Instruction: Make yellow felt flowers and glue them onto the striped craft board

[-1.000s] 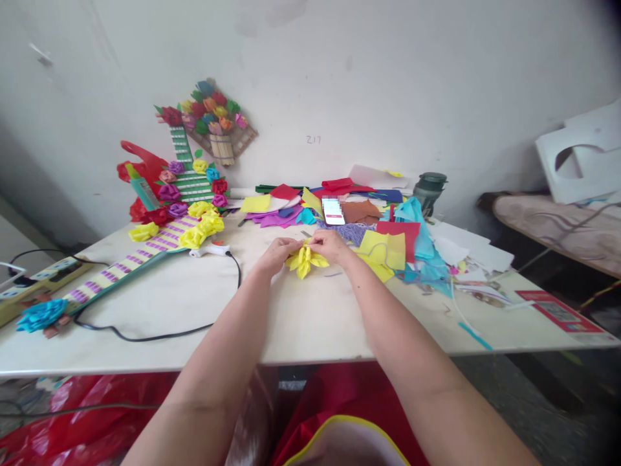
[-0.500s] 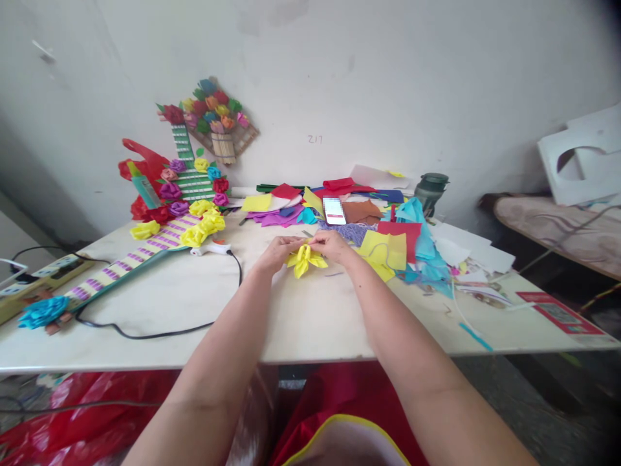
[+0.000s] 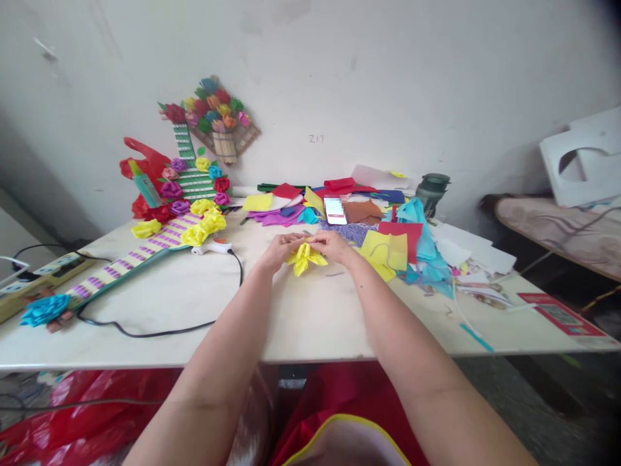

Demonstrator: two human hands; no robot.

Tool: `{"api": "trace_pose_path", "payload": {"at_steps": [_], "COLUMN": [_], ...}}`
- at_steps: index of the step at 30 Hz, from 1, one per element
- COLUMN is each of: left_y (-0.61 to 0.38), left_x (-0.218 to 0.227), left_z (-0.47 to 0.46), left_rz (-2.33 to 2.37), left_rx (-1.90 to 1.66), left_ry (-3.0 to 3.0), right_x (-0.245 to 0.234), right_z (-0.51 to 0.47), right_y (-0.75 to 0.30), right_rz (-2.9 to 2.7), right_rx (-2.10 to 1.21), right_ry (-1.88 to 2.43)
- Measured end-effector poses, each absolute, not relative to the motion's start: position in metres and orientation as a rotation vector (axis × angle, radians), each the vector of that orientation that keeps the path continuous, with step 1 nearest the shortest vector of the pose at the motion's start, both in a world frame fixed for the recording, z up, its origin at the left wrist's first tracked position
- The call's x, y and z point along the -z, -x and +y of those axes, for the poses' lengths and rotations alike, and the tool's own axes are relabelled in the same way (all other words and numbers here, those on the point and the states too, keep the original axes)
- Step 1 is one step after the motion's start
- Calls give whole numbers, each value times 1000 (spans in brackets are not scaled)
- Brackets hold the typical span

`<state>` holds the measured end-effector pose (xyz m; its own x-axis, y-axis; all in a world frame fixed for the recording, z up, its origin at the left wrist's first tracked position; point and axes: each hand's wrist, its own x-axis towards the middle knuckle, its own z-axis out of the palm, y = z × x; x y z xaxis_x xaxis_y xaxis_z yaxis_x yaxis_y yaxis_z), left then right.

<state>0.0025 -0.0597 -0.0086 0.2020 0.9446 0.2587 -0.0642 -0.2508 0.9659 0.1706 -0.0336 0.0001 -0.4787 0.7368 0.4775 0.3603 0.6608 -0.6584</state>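
A yellow paper flower (image 3: pixel 305 259) hangs between my two hands over the middle of the white table, its petals spread downward toward me. My left hand (image 3: pixel 281 251) pinches it from the left, and my right hand (image 3: pixel 332 244) pinches it from the right. Both sets of fingers are closed at the flower's far end, which they partly hide. Right of my right hand lie yellow paper sheets (image 3: pixel 385 251) with a thin string on top. Behind the hands sits a heap of purple yarn-like shreds (image 3: pixel 350 233).
At left, a glue gun (image 3: pixel 212 248) trails a black cord past a striped strip (image 3: pixel 130 259) trimmed with paper flowers. A phone (image 3: pixel 334 211), coloured paper and a dark bottle (image 3: pixel 431 194) stand or lie behind; scraps and a red card (image 3: pixel 560 315) are at right.
Both hands keep their hold on the yellow flower with hardly any movement. The whole view has shifted very slightly.
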Motion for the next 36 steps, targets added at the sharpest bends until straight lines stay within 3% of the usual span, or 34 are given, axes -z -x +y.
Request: {"api": "trace_pose_path", "payload": {"at_steps": [15, 36], "left_y": [-5, 3], "left_x": [1, 9], "left_z": [-65, -59], "left_rz": [943, 872], "left_rx": [-1288, -1183], "left_ry": [-1486, -1522], "right_x": [5, 7], "right_z": [-26, -25], "right_y": [-169, -168], "right_rz": [-2223, -2174], "right_rx": [-383, -433], "right_ry": [782, 805]}}
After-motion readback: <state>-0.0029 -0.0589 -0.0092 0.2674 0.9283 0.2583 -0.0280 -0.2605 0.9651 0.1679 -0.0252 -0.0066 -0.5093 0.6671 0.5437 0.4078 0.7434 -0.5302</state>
